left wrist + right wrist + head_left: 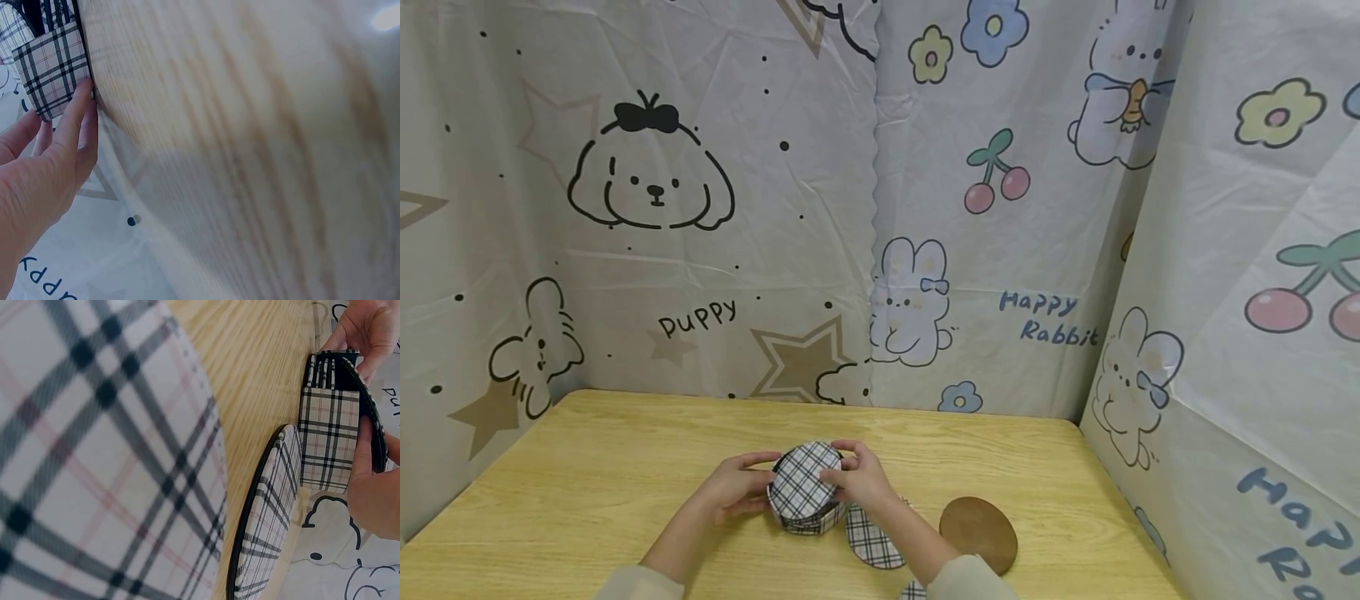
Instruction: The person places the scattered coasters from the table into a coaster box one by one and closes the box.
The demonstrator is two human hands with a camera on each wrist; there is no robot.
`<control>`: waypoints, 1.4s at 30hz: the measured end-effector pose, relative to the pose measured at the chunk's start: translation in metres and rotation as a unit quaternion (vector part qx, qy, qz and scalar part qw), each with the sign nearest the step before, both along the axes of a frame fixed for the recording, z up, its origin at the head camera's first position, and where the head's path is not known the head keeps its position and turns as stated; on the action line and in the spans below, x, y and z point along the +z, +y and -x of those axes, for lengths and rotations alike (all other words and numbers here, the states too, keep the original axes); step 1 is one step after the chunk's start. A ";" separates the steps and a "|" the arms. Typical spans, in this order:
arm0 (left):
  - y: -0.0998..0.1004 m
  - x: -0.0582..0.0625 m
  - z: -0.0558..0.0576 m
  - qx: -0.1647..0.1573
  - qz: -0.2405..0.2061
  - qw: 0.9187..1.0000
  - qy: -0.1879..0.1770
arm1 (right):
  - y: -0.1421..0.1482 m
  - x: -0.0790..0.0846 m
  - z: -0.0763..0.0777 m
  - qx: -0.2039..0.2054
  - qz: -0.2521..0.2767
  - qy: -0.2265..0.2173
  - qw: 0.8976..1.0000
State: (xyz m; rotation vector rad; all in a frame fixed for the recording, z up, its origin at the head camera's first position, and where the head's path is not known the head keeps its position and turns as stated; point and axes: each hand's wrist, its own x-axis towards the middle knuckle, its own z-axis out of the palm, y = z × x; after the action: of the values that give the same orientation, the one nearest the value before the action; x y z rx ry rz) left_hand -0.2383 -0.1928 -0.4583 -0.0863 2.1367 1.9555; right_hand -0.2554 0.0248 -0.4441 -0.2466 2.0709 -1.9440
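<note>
A round plaid coaster [806, 480] is tilted over an open plaid coaster holder [822, 523] on the table. My right hand [863, 477] pinches the coaster at its right edge, thumb on the patterned face. On the other side, my left hand [736, 488] grips the holder, its fingertips on the plaid side wall [57, 69] in the left wrist view. Several coasters [323, 372] stand stacked inside the holder in the right wrist view. The raised coaster's dark underside faces the holder's opening.
Another plaid coaster [874, 540] lies right of the holder, partly under my right forearm. A further plaid coaster [913, 592] shows at the bottom edge, large in the right wrist view. A brown rounded disc [978, 533] lies farther right. Printed curtains [775, 250] surround the wooden table [625, 433].
</note>
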 end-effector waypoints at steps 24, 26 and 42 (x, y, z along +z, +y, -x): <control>0.002 -0.003 0.001 0.020 0.002 1.000 -0.007 | 0.003 0.000 0.007 -0.040 -0.109 0.066 0.991; 0.002 -0.002 0.001 0.020 0.002 1.000 -0.005 | 0.003 0.000 0.007 -0.040 -0.121 0.074 0.989; -0.001 -0.002 -0.001 -0.019 -0.019 1.000 0.007 | 0.006 -0.001 0.006 -0.017 -0.182 0.106 0.977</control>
State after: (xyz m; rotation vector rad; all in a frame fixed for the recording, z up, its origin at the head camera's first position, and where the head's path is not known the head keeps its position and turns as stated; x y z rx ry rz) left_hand -0.2376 -0.1941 -0.4599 -0.0256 2.0933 1.9788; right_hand -0.2610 0.0307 -0.4455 -0.3519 2.5356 -1.5704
